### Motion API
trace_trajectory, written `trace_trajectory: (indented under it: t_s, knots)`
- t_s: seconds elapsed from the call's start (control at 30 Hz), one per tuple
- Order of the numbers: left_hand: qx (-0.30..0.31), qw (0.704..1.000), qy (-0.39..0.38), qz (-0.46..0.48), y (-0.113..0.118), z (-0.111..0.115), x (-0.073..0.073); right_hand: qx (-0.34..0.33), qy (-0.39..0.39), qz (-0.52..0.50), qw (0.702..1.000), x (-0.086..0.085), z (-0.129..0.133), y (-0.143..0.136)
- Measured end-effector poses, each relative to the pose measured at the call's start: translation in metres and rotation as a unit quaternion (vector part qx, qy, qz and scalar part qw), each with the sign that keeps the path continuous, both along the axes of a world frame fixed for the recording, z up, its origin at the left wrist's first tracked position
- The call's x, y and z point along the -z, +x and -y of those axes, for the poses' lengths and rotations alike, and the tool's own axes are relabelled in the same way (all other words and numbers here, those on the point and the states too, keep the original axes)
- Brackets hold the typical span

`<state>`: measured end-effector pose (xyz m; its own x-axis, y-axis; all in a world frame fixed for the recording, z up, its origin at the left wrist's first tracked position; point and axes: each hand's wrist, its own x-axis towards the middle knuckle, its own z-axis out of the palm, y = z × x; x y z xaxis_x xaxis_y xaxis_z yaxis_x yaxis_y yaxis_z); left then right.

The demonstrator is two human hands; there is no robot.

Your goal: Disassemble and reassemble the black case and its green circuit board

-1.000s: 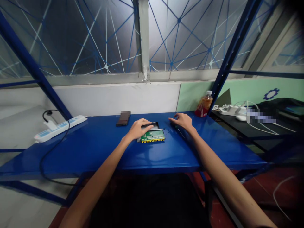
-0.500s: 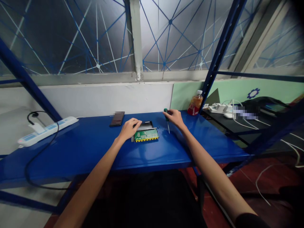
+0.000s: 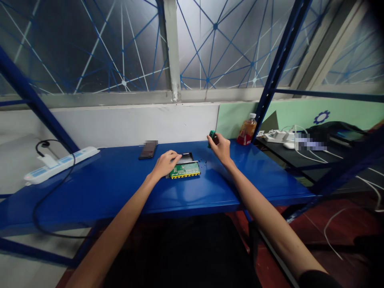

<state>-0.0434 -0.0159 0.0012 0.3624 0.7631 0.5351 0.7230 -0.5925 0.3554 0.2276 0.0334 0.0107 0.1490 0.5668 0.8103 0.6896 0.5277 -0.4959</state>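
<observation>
A green circuit board point(image 3: 185, 169) with a yellow-striped front edge lies on the blue table, and a dark case part point(image 3: 187, 157) shows behind it. My left hand point(image 3: 165, 163) rests at the board's left side, fingers together near the case; what they hold, if anything, is hidden. My right hand point(image 3: 220, 147) is raised above the table to the right, closed on the green handle of a screwdriver point(image 3: 212, 134). The screwdriver's shaft cannot be made out. Small dark screws point(image 3: 205, 162) are scattered right of the board.
A phone point(image 3: 148, 150) lies behind my left hand. A white power strip point(image 3: 61, 165) with a black cable is on the left. A bottle point(image 3: 247, 130) stands at the back right by the blue shelf post point(image 3: 271, 76).
My right hand has lifted a little and turned the screwdriver, so its shaft no longer shows pointing down at the table. My left hand has shifted slightly right.
</observation>
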Motion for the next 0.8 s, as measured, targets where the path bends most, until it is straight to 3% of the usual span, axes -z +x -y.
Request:
trace_trajectory:
  t_s: [0.2,0.4,0.6,0.8]
  knots:
    - [0.009,1.000,0.002,-0.002,0.000,0.000,0.000,-0.004,0.011,-0.009,1.000,-0.001,0.002,0.000]
    - [0.050,0.998,0.013,0.029,0.008,0.005,-0.003,-0.065,-0.028,-0.162,0.984,-0.015,0.013,-0.007]
    - [0.079,0.996,0.014,0.037,0.016,0.010,-0.008,-0.173,-0.058,-0.320,0.930,-0.029,0.011,-0.047]
    - [0.067,0.996,-0.008,0.059,0.013,0.007,-0.005,-0.225,-0.095,-0.344,0.906,-0.034,0.004,-0.086]
